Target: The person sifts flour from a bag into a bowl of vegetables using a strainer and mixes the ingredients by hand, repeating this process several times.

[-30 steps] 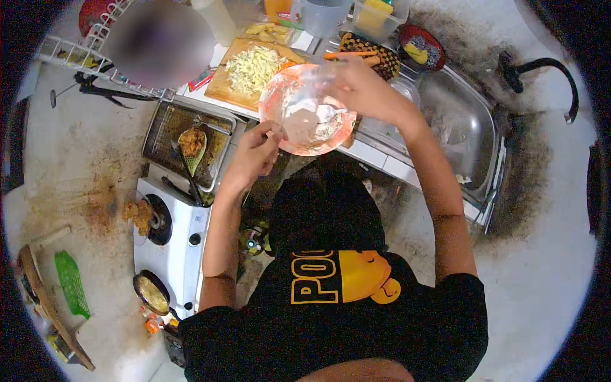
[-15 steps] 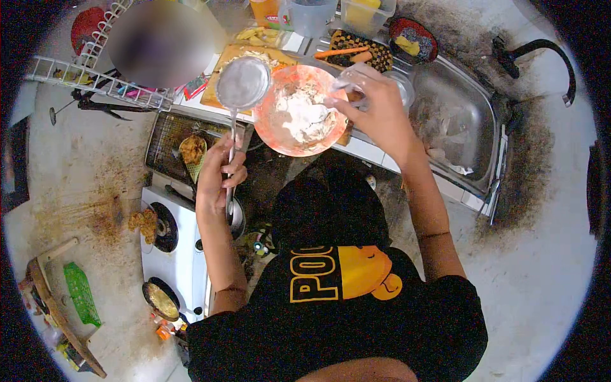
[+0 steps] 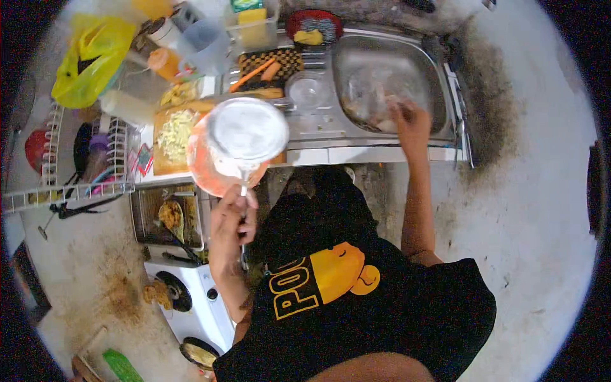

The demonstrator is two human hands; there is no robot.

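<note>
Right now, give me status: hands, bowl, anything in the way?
Left hand gripping long-handled utensil over orange bowl. Right hand over sink, grip blurred. White powder in bowl, utensil head hiding part.

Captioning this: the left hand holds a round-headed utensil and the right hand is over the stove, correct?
The right hand is misplaced: the head view shows it over the sink. The left hand does hold the round-headed utensil.

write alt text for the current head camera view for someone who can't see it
A person's left hand holds a round-headed utensil over an orange bowl while the right hand, blurred, is at a sink. Pale shreds lie on a wooden board, and a white stove stands at lower left.
</note>
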